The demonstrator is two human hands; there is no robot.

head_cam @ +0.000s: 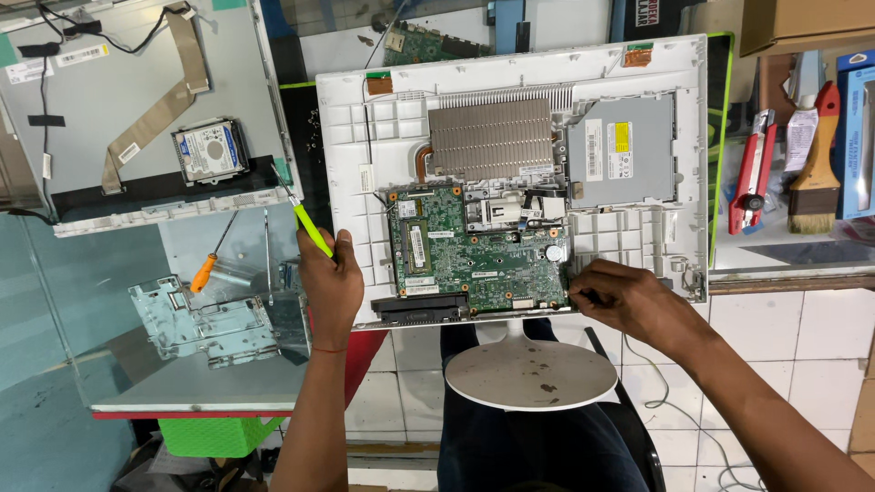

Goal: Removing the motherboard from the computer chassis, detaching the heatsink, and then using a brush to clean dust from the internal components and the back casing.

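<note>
Here, the left hand (pixel 330 282) is gripping a green-handled screwdriver (pixel 310 225) beside the green circuit board (pixel 478 253), the right hand (pixel 624 299) is pinching its right edge, near a yellow-labelled grey drive (pixel 622 150) and an orange-handled screwdriver (pixel 205 271) lying on the desk (pixel 182 387).

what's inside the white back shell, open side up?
White back shell holds a green circuit board, finned heatsink and grey optical drive. Anything beneath them is covered.

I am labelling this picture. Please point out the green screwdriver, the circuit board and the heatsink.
green screwdriver (pixel 313 230): head view, on its handle.
circuit board (pixel 483 260): head view, on its green middle.
heatsink (pixel 492 137): head view, on its fins.
</note>
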